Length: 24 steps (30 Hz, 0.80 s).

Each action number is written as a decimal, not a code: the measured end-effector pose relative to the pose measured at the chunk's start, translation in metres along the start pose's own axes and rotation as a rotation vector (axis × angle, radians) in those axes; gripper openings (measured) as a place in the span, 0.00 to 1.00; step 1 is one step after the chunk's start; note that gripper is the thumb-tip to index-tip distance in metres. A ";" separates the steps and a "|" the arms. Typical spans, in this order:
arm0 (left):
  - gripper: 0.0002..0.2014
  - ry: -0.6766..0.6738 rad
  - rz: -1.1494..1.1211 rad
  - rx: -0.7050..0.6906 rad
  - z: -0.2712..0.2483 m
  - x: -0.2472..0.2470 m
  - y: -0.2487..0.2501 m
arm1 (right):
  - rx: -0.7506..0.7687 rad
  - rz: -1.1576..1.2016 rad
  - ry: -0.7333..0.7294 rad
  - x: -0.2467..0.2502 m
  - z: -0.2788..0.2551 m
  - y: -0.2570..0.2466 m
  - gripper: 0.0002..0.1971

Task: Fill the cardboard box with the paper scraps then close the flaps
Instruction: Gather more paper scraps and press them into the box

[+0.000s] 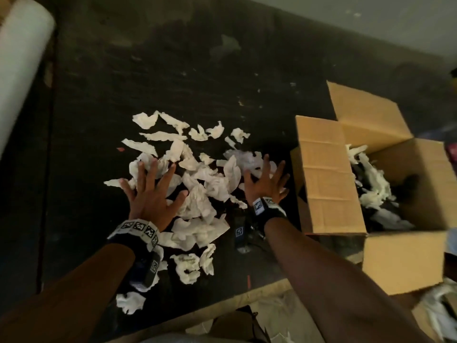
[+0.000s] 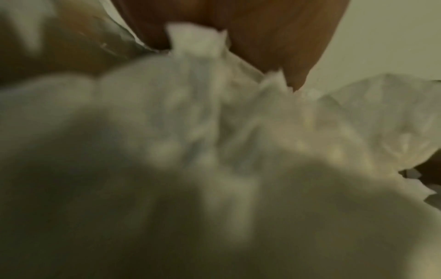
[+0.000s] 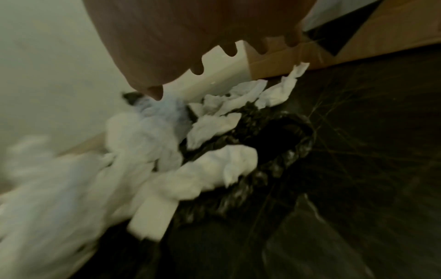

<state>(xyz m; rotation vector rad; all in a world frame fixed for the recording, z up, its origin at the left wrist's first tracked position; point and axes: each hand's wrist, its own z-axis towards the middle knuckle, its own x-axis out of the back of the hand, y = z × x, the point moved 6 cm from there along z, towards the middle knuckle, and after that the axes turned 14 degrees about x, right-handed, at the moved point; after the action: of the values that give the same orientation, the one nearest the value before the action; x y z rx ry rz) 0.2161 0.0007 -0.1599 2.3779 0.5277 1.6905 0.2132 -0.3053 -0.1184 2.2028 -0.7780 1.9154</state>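
Note:
A loose heap of white paper scraps [image 1: 197, 184] is spread over the dark table. My left hand [image 1: 150, 186] lies spread over the heap's left side, fingers straight; the left wrist view is filled with blurred scraps [image 2: 214, 132] under the palm. My right hand [image 1: 267, 179] is spread over the heap's right edge, fingers straight, holding nothing; the right wrist view shows scraps [image 3: 214, 169] below its fingertips [image 3: 198, 70]. The cardboard box [image 1: 405, 258] stands to the right with its flaps up, and several scraps [image 1: 373, 184] lie inside it.
A thick white roll [image 1: 19, 55] lies at the table's far left. The box's left flap [image 1: 321, 169] stands upright close to my right hand. More crumpled paper [image 1: 440, 305] lies below the table's near edge at the right.

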 end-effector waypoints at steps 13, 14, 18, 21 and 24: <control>0.38 -0.030 -0.065 -0.021 0.000 0.006 -0.002 | 0.381 0.126 -0.304 -0.048 -0.044 -0.107 0.38; 0.37 -0.026 -0.080 -0.020 -0.001 0.011 -0.001 | 0.418 0.123 -0.301 -0.049 -0.048 -0.115 0.39; 0.34 0.091 -0.191 -0.061 0.001 0.048 0.007 | 0.515 0.165 -0.112 -0.016 -0.044 -0.134 0.38; 0.33 0.173 -0.232 -0.079 0.018 0.077 0.017 | 0.485 0.168 0.017 0.013 -0.016 -0.134 0.36; 0.36 0.157 -0.184 -0.003 0.053 0.096 0.026 | 0.388 0.165 0.006 0.023 0.027 -0.126 0.40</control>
<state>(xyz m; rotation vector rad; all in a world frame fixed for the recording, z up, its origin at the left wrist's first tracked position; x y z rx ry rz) 0.2985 0.0170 -0.0846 2.1311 0.7428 1.8006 0.2956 -0.2146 -0.0714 2.4079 -0.6494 2.3219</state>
